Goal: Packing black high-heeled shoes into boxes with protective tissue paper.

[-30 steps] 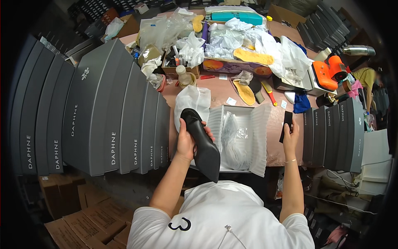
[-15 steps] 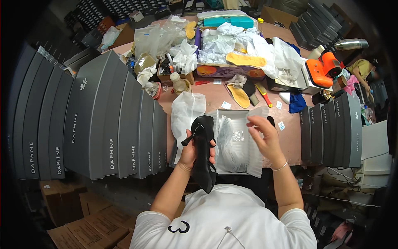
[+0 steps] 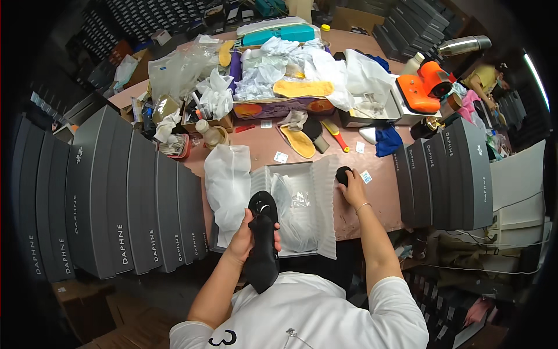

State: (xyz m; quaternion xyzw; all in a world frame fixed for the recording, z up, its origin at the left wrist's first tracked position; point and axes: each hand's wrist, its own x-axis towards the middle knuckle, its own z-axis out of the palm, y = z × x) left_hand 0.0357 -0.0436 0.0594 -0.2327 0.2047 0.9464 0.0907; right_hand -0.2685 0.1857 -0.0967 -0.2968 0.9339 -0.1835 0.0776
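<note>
Over the open box [image 3: 308, 174] I see the left hand [image 3: 247, 238] gripping a black shoe [image 3: 261, 244]; the right hand [image 3: 351, 186] is closed around a small black object [image 3: 343, 174].

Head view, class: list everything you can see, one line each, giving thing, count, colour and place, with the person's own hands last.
Shoe: one, black, held over the near table edge.
Open box: one, grey, lined with clear plastic and white paper, table centre.
Round pad: one, black, right of the open box.
Closed boxes: a row, dark grey, standing at left; a shorter row at right.
Insoles: two, yellow, one mid-table, one on the wrappings behind.
Brush: one, yellow and red, mid-table.
Wrappings: a heap, white and clear, far side.
Machine: one, orange, far right.
Table: one, brown.
Left hand: grips the shoe.
Right hand: on the round pad.
</note>
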